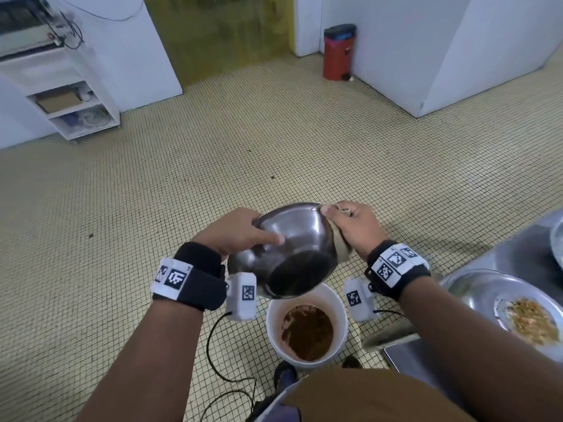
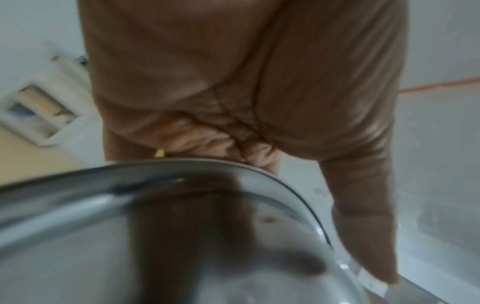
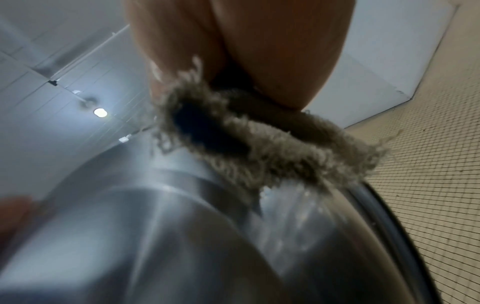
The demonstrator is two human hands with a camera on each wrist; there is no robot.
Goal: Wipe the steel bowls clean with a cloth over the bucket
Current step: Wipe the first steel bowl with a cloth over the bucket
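A steel bowl (image 1: 292, 251) is held upside down and tilted over the white bucket (image 1: 306, 325), which holds brown waste. My left hand (image 1: 236, 231) grips the bowl's left rim, thumb lying across the outside. My right hand (image 1: 350, 226) holds a beige frayed cloth (image 1: 341, 245) against the bowl's right rim. The bowl's outside (image 3: 182, 236) fills the right wrist view, with the cloth (image 3: 272, 148) pressed on it under my fingers (image 3: 272, 51). The left wrist view is blurred: my palm (image 2: 233, 82) sits on the bowl's rim (image 2: 182, 166).
A steel counter (image 1: 518, 257) at the right carries a steel plate (image 1: 469, 287) with food scraps. Cables trail across the tiled floor (image 1: 213, 178) beside the bucket. Far off stand a red bin (image 1: 338, 53) and a white shelf unit (image 1: 70, 95).
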